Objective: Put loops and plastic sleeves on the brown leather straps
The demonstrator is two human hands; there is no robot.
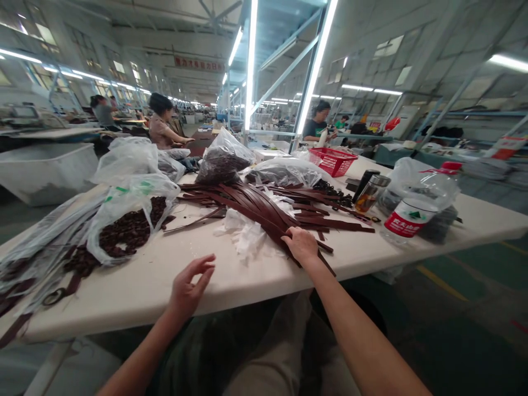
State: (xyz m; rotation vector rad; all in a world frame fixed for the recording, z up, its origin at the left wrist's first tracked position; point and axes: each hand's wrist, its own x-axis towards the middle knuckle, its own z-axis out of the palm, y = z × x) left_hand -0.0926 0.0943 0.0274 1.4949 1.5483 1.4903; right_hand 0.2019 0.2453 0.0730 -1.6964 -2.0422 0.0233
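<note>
Long dark brown straps (256,206), leather-like, lie in a loose fanned pile on the pale table (231,286). At the near end of this pile my right hand (303,246) is closed, its fingers bent round a brown strap; how many it grips is hidden. My left hand (192,285) hovers by the table's front edge, holding nothing, with thumb and fingers apart. Crumpled white paper or film (243,234) sits between the two hands, partly under the straps. To the left, an opened clear plastic bag (97,236) spills small dark brown pieces (126,234).
A large plastic bottle (406,217) and a glass flask (368,198) stand on the right. Behind the straps are filled plastic bags (225,159) and a red basket (333,160). A tape roll (53,297) lies at left. Co-workers sit further back.
</note>
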